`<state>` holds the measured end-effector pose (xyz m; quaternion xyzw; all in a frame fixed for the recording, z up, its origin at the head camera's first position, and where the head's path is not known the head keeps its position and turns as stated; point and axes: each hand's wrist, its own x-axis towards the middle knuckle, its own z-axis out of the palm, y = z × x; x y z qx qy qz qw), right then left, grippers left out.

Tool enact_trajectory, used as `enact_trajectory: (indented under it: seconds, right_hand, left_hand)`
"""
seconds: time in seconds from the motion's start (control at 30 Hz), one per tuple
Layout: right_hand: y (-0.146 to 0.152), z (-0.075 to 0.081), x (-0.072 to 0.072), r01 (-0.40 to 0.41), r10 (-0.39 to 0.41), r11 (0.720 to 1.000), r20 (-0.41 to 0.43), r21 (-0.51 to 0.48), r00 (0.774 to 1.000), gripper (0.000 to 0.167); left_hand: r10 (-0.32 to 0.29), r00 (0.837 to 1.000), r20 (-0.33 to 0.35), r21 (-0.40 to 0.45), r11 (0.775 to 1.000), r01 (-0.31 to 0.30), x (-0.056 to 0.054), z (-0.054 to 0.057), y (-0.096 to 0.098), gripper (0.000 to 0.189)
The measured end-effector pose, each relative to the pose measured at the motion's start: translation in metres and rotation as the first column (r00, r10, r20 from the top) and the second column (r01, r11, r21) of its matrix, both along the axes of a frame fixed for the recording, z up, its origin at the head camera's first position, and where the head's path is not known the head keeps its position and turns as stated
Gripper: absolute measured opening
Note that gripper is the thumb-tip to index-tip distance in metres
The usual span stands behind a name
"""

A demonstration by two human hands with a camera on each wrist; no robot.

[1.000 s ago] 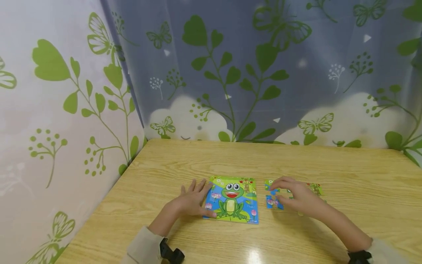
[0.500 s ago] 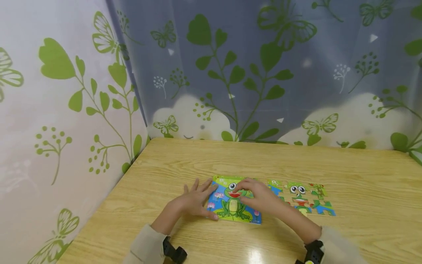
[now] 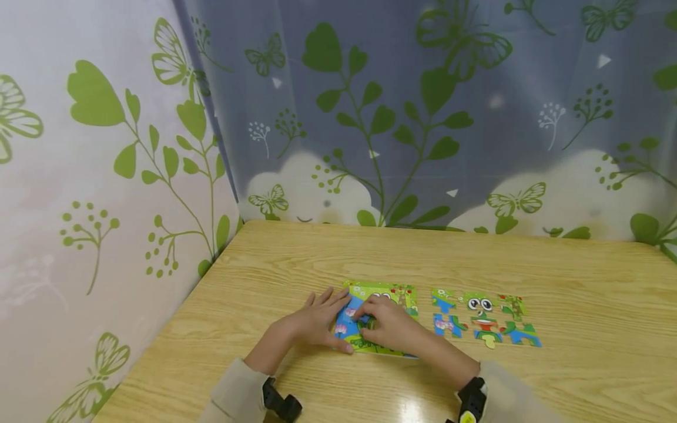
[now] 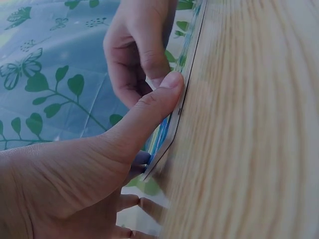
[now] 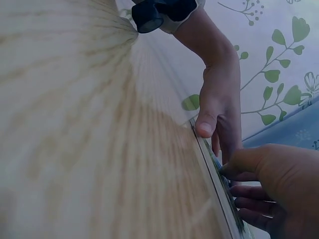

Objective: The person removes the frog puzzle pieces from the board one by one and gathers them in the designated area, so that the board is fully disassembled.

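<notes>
A square frog picture puzzle (image 3: 410, 311) lies on the table in the head view. My left hand (image 3: 312, 325) rests at its left side with fingers spread. The left thumb (image 4: 172, 82) lies on the board's edge in the left wrist view. Over the picture is my right hand (image 3: 388, 323), fingers bent, its fingertips down on the left-middle part and hiding much of the frog. Between thumb and index finger a gap shows, with no piece visible there. Right of the board lie several loose puzzle pieces in two rows, among them the frog-eyes piece (image 3: 479, 303) and a pink-flower piece (image 3: 447, 325).
The wooden table (image 3: 296, 252) reaches back to a patterned curtain (image 3: 391, 117) with leaves and butterflies. Another patterned curtain (image 3: 127, 247) hangs along the left side. A black wrist camera (image 3: 280, 400) is strapped on the left wrist.
My right hand has moved left from the loose pieces to the board and come down on its left-middle part. The left hand keeps its place at the board's left edge.
</notes>
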<state>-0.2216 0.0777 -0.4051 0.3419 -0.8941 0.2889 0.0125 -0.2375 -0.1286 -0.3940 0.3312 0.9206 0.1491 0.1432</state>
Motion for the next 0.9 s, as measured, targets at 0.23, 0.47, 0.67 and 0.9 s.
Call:
enact_trajectory:
  seconds: [0.23,0.47,0.67,0.9]
  right_hand:
    - [0.002,-0.006,-0.003,-0.034,0.034,0.999,-0.011,-0.016,0.999,0.017]
    - [0.001,-0.008,-0.004,-0.042,0.042,0.998,0.016,-0.039,0.999,0.017]
    - [-0.002,-0.009,-0.002,0.002,0.001,0.997,0.033,-0.082,0.999,0.016]
    - [-0.003,-0.012,-0.002,0.025,-0.021,0.990,0.031,-0.136,0.999,0.015]
  left_hand:
    - [0.000,1.000,0.016,-0.008,1.000,0.000,-0.002,-0.001,0.000,0.096]
    - [-0.004,1.000,0.017,-0.007,1.000,0.004,-0.003,-0.001,0.000,0.096]
    - [-0.001,1.000,0.024,-0.005,1.000,0.001,-0.004,-0.003,0.000,0.096]
    - [0.001,1.000,0.029,0.000,1.000,-0.001,-0.003,-0.003,0.000,0.096]
